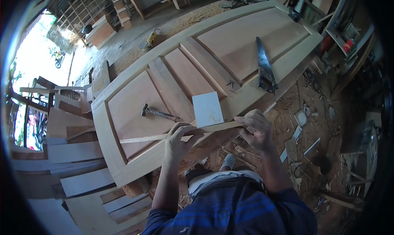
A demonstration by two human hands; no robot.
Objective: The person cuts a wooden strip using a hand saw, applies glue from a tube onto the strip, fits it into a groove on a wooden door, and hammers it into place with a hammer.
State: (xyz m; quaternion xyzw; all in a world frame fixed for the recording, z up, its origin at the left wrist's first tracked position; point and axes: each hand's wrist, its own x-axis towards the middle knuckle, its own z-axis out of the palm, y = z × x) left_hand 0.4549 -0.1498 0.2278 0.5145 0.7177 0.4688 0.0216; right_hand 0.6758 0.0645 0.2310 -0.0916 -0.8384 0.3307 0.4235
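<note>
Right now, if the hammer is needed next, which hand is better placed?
Probably the left hand: the hammer lies just beyond it, handle nearest. The right hand is farther off, past the white panel. Both hold the wooden strip, so the left would have to let go.

A motorbike stands outside in daylight — indoors, a yellow tool sits by sawdust, and boards lie piled.

From my spot, the left hand hid part of the wooden strip. A dark object by the far edge of the door was too dim to name, small bits toward its near edge too tiny.
</note>
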